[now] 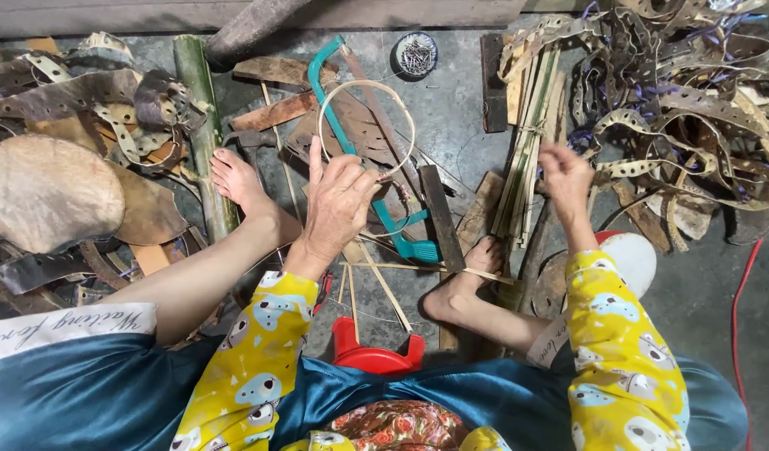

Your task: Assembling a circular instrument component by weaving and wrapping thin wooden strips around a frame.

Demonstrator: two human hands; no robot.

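Note:
My left hand (pixel 338 200) grips a thin pale bamboo hoop (pixel 366 85) at its lower edge, holding it above a teal-framed hacksaw (pixel 376 192) on the grey floor. My right hand (pixel 565 174) is blurred and hovers beside a tied bundle of green bamboo strips (pixel 528 142); whether it holds anything cannot be told. My bare feet rest on the floor, one by a green bamboo pole (pixel 202 125), the other near loose thin splints (pixel 384 280). Yellow patterned sleeves cover my arms.
Heaps of punched, perforated strips lie at the left (pixel 83 92) and right (pixel 693 108). A small round tin of nails (pixel 415 54) sits at the top. A red plastic stool (pixel 376 351) is under me, a white and red object (pixel 631 255) and a red cable (pixel 739 317) at right.

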